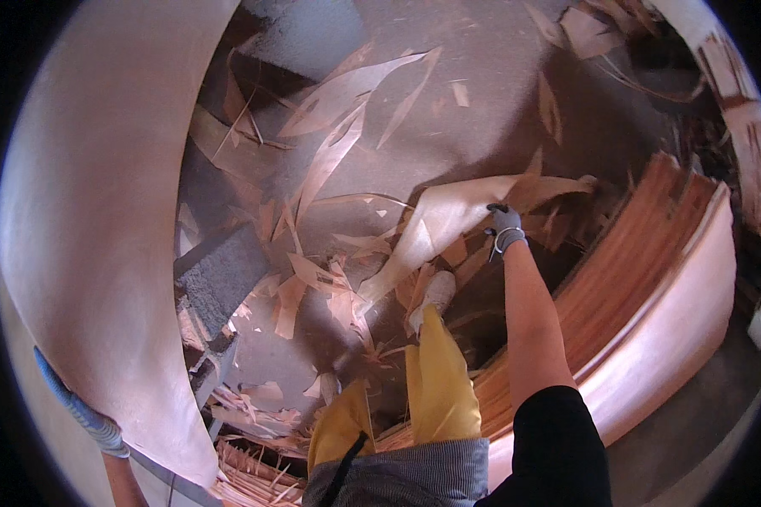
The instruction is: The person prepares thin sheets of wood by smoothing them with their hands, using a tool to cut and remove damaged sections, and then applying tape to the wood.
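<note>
My right hand (507, 226), in a grey glove with dark fingertips, is closed on the upper edge of a pale, curled strip of wood veneer (435, 221). This torn strip slants down toward my shoes, its lower end near the floor. At the far left, my left hand (80, 410), in a blue and grey glove, lies with its fingers stretched along the edge of a large, smooth veneer sheet (101, 211). That sheet curves upward along the whole left side. Part of the left hand's fingers is hard to make out at the dark rim.
On my right stands a thick, curved stack of reddish veneer sheets (626, 262). Torn veneer scraps (330, 169) litter the floor around my shoes (435, 291). A grey block-like piece (220, 275) lies beside the large sheet, and splintered wood (258, 473) is piled at lower left.
</note>
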